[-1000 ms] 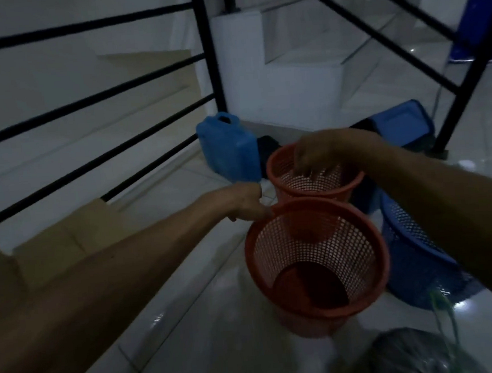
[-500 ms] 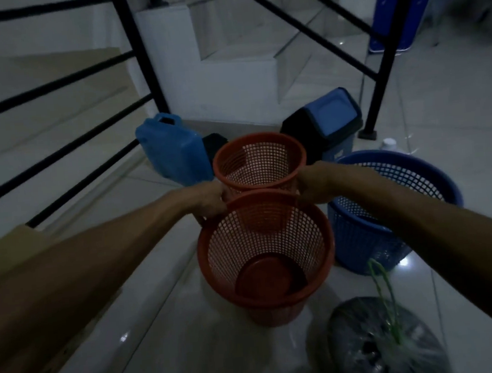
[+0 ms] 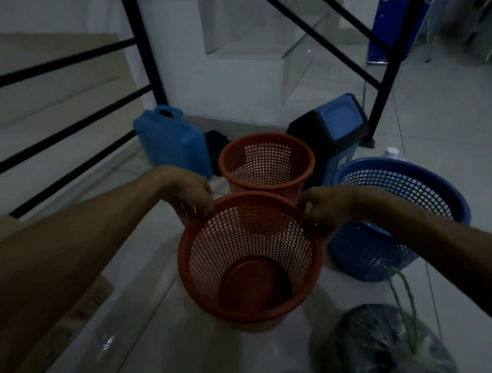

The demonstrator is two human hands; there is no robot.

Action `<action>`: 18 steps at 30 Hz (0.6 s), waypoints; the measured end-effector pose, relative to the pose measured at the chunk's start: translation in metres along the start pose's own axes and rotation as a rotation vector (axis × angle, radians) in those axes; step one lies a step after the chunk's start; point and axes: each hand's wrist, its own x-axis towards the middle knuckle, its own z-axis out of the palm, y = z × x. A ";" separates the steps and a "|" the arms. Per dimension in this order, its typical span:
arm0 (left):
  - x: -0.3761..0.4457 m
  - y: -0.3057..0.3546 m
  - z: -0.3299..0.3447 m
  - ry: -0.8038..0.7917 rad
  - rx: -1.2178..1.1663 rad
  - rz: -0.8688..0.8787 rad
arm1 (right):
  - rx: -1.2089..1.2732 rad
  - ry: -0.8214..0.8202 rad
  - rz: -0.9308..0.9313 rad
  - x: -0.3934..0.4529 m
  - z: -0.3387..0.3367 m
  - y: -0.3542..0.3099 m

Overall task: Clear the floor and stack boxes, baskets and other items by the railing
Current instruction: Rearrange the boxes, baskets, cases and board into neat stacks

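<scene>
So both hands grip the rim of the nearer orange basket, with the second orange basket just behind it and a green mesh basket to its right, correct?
Not quite: the mesh basket on the right is blue, not green, as the head view shows. The rest holds: the left hand and right hand grip the rim of the nearer orange basket, with the second orange basket just behind it.

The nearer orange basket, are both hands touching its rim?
Touching. The head view shows the left hand and the right hand with fingers curled over opposite sides of the rim of the nearer orange basket.

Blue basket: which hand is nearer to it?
Right. The right hand grips the near orange basket rim beside the blue basket; the left hand grips the opposite rim.
</scene>
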 end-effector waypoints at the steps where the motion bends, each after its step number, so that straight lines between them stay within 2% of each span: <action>1: -0.005 -0.007 -0.008 -0.008 -0.016 -0.009 | 0.060 -0.005 -0.007 0.000 0.001 -0.005; 4: -0.017 -0.031 -0.037 0.041 -0.046 -0.018 | 0.100 0.018 -0.063 0.011 0.003 -0.027; 7: -0.036 -0.071 -0.073 0.150 -0.111 -0.023 | 0.092 0.119 -0.130 0.029 -0.005 -0.073; 9: -0.050 -0.101 -0.097 0.254 -0.168 -0.037 | 0.091 0.160 -0.181 0.047 -0.013 -0.110; 13: -0.064 -0.173 -0.133 0.549 -0.259 -0.078 | 0.272 0.150 -0.236 0.098 -0.018 -0.189; 16: -0.068 -0.209 -0.135 0.720 -0.128 -0.121 | 0.265 0.148 -0.260 0.137 -0.010 -0.246; 18: -0.067 -0.225 -0.134 0.750 -0.063 -0.121 | 0.263 0.136 -0.281 0.160 -0.001 -0.278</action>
